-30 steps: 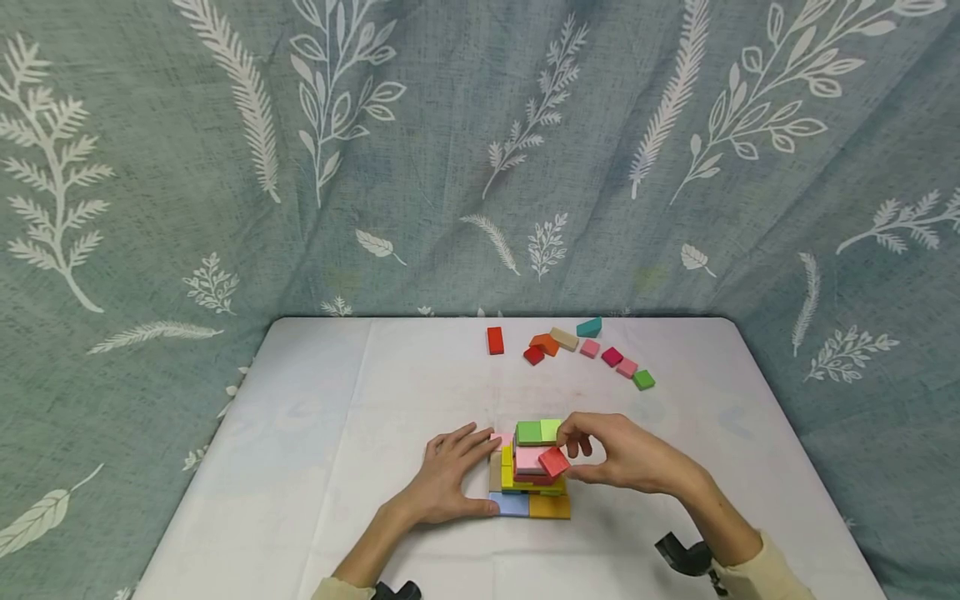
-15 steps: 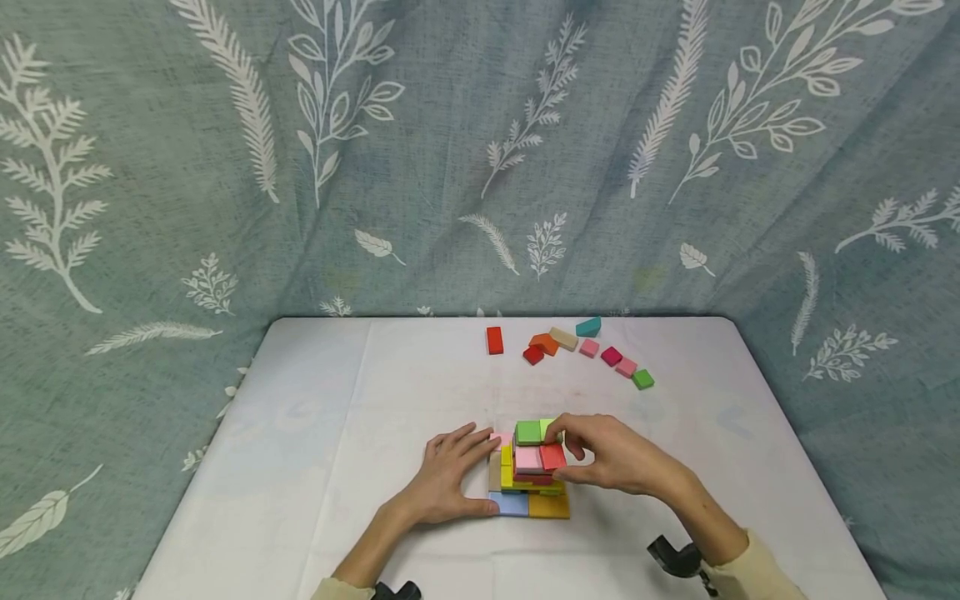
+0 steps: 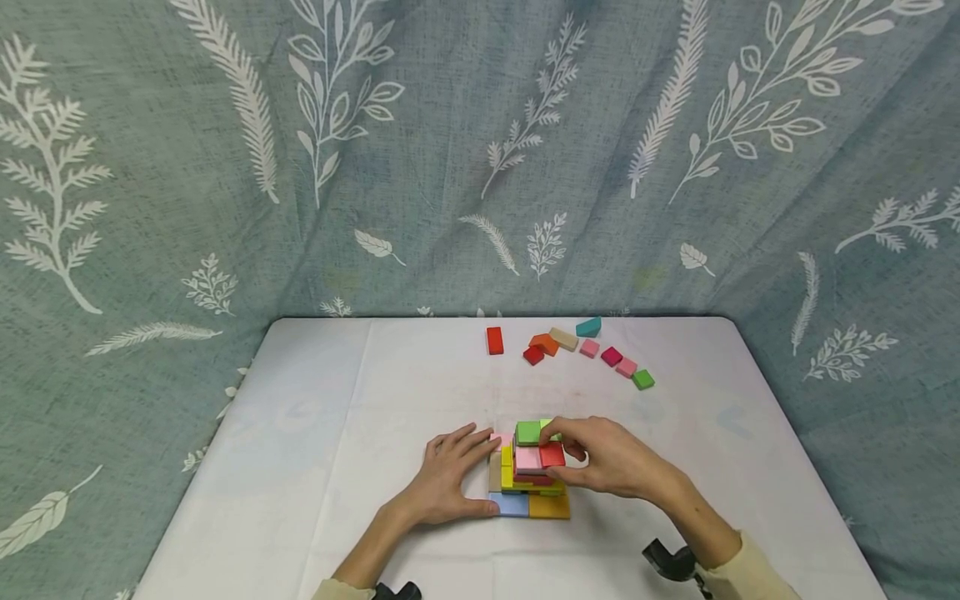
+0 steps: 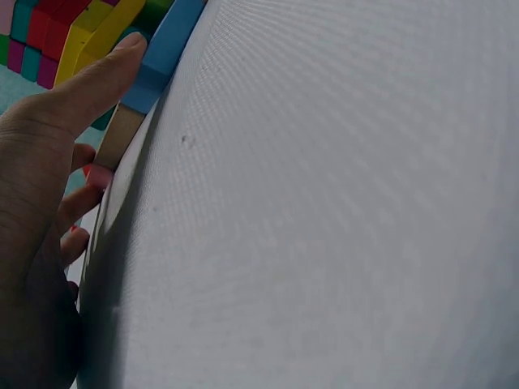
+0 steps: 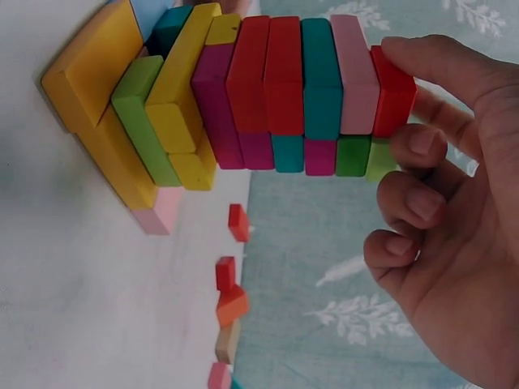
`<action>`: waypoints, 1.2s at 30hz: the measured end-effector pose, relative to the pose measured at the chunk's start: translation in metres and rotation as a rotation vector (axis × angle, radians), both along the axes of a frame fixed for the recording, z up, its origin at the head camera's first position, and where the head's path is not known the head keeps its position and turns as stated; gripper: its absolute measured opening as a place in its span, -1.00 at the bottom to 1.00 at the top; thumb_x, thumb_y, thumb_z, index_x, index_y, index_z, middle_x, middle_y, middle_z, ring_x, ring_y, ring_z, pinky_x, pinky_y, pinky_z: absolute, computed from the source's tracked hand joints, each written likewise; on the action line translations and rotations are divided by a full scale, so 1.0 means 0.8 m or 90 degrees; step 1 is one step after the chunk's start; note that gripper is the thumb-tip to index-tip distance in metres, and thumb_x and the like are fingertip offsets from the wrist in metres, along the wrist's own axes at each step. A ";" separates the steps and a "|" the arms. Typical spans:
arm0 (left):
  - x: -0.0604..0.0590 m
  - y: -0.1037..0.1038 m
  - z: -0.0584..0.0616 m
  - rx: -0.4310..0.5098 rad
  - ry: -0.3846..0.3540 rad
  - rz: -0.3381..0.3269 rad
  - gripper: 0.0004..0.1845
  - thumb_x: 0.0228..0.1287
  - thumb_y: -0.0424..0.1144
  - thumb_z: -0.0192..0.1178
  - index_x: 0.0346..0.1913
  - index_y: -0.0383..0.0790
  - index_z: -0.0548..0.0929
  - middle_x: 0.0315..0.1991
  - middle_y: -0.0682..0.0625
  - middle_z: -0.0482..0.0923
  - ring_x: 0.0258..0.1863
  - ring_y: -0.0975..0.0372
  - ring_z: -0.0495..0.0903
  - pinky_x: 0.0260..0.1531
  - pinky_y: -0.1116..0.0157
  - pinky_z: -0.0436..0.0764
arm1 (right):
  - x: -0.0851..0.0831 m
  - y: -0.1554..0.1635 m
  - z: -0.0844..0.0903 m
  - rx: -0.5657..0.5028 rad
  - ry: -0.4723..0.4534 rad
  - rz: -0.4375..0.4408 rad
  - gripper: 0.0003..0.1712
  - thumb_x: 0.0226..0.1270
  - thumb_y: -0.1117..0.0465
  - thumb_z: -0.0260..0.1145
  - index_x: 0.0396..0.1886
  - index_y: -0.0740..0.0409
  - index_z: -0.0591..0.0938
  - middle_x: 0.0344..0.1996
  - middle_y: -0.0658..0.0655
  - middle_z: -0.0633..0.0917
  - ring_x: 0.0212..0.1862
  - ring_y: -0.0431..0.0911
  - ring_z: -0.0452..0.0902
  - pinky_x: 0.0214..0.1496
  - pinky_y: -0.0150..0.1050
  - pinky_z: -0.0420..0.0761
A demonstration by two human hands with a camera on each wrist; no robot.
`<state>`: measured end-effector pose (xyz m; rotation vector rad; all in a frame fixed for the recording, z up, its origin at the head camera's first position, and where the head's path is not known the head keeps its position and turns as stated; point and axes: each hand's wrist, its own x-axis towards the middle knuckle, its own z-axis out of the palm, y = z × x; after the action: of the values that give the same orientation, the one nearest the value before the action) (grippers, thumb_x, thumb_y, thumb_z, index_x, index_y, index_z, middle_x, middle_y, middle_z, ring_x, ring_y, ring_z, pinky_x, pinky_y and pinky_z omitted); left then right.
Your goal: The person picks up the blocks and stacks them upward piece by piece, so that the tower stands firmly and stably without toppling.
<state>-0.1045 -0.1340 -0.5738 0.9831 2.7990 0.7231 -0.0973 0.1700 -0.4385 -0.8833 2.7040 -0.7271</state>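
Right hand [image 3: 611, 458], fingers curled, pinches a red block [image 3: 552, 454] atop the stack [image 3: 531, 479]; left hand [image 3: 448, 479], fingers straight, braces its nine-o'clock side.

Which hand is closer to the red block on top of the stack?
Right. The right hand pinches the red block on top of the stack, while the left hand rests on the table against the stack's bottom blocks, lower and to the side.

Both hands [image 3: 525, 471] at block stack [image 3: 534, 471]
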 end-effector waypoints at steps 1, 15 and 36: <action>0.000 0.000 0.000 0.000 0.000 0.000 0.09 0.03 0.58 0.17 0.59 0.17 0.17 0.58 0.16 0.10 0.58 0.08 -0.04 0.37 -0.17 0.04 | 0.000 0.000 0.000 0.002 0.002 0.001 -0.57 0.21 -0.07 0.51 0.05 -0.27 0.60 -0.42 -0.28 0.51 -0.35 -0.29 0.43 -0.28 -0.36 0.50; 0.001 0.001 0.001 0.002 -0.002 0.001 0.09 0.03 0.57 0.18 0.58 0.16 0.18 0.57 0.14 0.12 0.58 0.06 -0.03 0.37 -0.17 0.03 | 0.002 -0.001 -0.001 -0.029 -0.017 0.018 -0.64 0.26 -0.02 0.49 0.04 -0.31 0.63 -0.04 -0.23 0.70 -0.21 -0.28 0.54 -0.14 -0.30 0.62; 0.001 0.001 0.004 0.006 -0.003 -0.003 0.09 0.03 0.54 0.22 0.58 0.14 0.18 0.57 0.13 0.12 0.58 0.05 -0.03 0.37 -0.16 0.04 | -0.023 0.042 -0.001 -0.173 -0.024 -0.043 -0.62 0.25 -0.08 0.49 0.03 -0.24 0.61 -0.57 -0.14 0.39 -0.48 -0.19 0.35 -0.41 -0.31 0.39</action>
<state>-0.1034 -0.1336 -0.5708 0.9881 2.7915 0.7387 -0.1157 0.2036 -0.4394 -0.8272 2.6535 -1.1354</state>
